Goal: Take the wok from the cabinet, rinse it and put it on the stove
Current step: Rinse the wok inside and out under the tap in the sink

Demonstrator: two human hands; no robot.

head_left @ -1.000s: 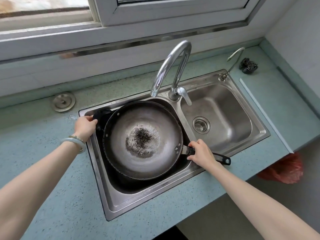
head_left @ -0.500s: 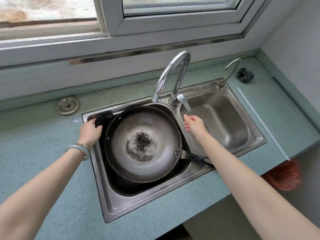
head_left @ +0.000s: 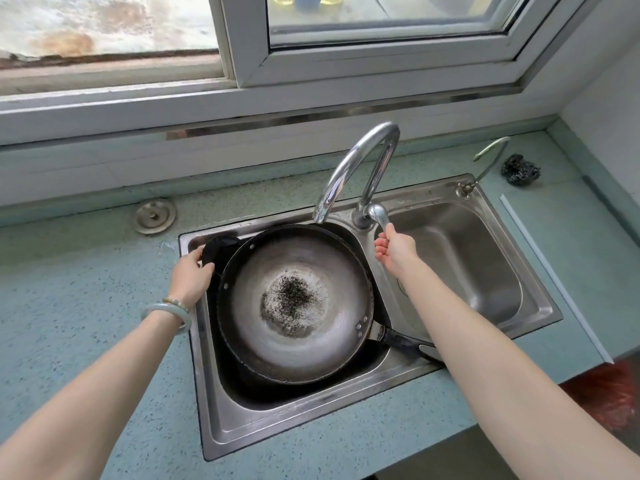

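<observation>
I see wok in left basin of sink, frame centre, below faucet spout. My left hand grips wok's black side handle; my right hand curled round faucet lever.

Bright, even daylight from the window above, soft faint shadows, gentle glare on the faucet and sink, sharp focus, wide-angle bending at edges
</observation>
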